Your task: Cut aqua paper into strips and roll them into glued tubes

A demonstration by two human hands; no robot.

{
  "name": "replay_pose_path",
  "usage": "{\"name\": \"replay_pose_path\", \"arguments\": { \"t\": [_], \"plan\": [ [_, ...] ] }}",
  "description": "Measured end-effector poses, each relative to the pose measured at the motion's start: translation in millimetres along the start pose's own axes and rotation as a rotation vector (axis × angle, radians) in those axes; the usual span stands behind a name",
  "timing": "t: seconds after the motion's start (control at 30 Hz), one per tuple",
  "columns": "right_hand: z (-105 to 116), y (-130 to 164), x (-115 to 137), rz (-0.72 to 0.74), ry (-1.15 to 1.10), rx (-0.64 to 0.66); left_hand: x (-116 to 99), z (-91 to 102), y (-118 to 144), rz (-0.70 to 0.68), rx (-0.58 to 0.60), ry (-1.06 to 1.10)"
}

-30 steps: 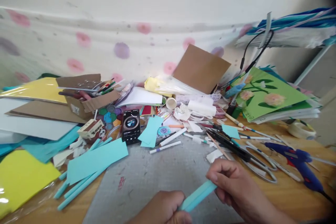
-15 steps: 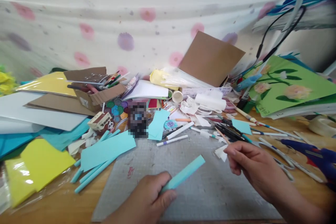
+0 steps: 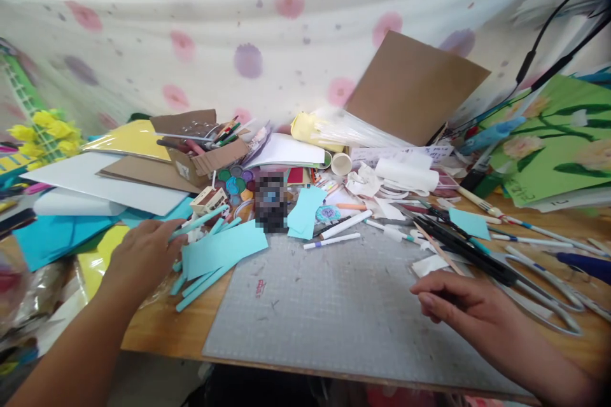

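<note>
My left hand (image 3: 146, 257) is at the left over a pile of light-blue paper tubes (image 3: 210, 283). Its fingers are closed on the end of one rolled paper tube (image 3: 205, 221), which points right and away. A flat light-blue paper strip (image 3: 226, 248) lies across the other tubes. My right hand (image 3: 461, 305) hovers over the right part of the grey cutting mat (image 3: 315, 305). Its fingers are curled in, and nothing shows between them. Just beyond it are a scrap of white paper (image 3: 429, 265) and large scissors (image 3: 539, 292).
Markers (image 3: 331, 240) and small light-blue papers (image 3: 305, 213) lie along the mat's far edge. Behind stand a cardboard box (image 3: 210, 162) of pencils, paint pots (image 3: 235, 186) and a brown board (image 3: 415, 89). Yellow paper (image 3: 98, 264) lies under my left forearm's side. A glue gun (image 3: 585, 262) rests at the right.
My left hand has moved from the mat with the paper tube to the pile at the left. My right hand keeps nearly the same pose. The view has shifted left.
</note>
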State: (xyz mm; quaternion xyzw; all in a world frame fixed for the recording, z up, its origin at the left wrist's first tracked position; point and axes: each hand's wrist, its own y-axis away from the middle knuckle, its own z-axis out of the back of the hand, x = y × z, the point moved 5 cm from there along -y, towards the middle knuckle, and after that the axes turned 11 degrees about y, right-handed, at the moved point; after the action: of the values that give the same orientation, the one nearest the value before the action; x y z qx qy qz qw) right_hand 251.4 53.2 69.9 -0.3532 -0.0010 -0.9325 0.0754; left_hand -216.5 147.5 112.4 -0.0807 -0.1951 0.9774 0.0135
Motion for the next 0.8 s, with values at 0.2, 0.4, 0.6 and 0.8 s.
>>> {"name": "replay_pose_path", "arguments": {
  "t": [0.2,0.4,0.6,0.8],
  "plan": [
    [-2,-1,14,0.070,0.117,0.010,-5,-14.5,10,-0.065,0.099,0.009],
    [-2,-1,16,0.124,0.150,-0.021,-10,-22.5,18,-0.113,0.238,0.117],
    [-2,1,8,0.188,0.141,-0.106,4,-33.4,17,-0.017,0.256,0.196],
    [-10,0,-7,0.170,0.140,-0.132,17,-38.1,13,0.087,0.241,0.200]
  ]
}}
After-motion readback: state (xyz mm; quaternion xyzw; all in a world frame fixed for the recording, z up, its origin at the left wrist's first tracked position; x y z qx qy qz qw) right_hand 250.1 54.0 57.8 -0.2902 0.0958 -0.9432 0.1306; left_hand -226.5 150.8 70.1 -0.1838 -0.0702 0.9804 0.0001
